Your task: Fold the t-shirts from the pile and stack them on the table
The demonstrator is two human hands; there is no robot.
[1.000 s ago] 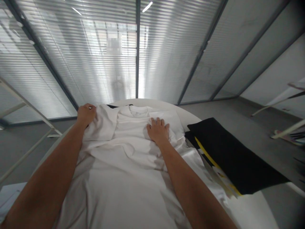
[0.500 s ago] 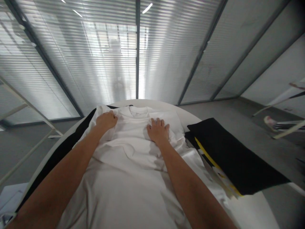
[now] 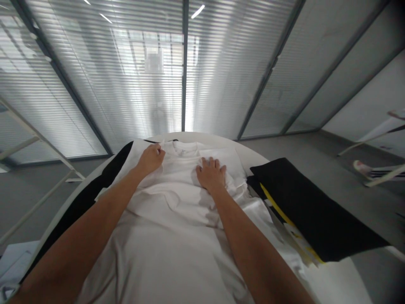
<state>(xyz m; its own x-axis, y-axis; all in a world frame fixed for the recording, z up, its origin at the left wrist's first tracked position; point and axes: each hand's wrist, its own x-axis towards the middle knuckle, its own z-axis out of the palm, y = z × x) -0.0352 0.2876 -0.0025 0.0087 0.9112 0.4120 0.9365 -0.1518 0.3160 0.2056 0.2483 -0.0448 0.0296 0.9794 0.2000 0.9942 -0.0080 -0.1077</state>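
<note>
Head view shows our right hand (image 3: 211,174) lying open and palm down on the chest of a white T-shirt (image 3: 177,202), its fingers (image 3: 215,162) spread and pressing into the cloth, gripping nothing. Our left hand (image 3: 151,159) is curled at the upper left of the shirt, just beside the collar (image 3: 185,147). Its fingertips (image 3: 161,147) reach the neckline, but we cannot tell whether they pinch the cloth or only rest on it.

Of our two hands, the left is nearer the collar, while the right lies slightly lower and to its right. The shirt's long axis runs straight away from us, with the collar at the far end and the body stretching back between our forearms, its hem out of view below. Both arms reach forward along that line, and soft folds cross the cloth just below our hands.

The shirt lies on a round white table (image 3: 341,280). To our left, a black cloth (image 3: 85,207) shows from under the shirt along the table's edge. To our right, a black cloth with a yellow stripe (image 3: 316,207) lies just beside it. Farther out are a grey floor (image 3: 300,147) and a glass wall with blinds (image 3: 95,76).
</note>
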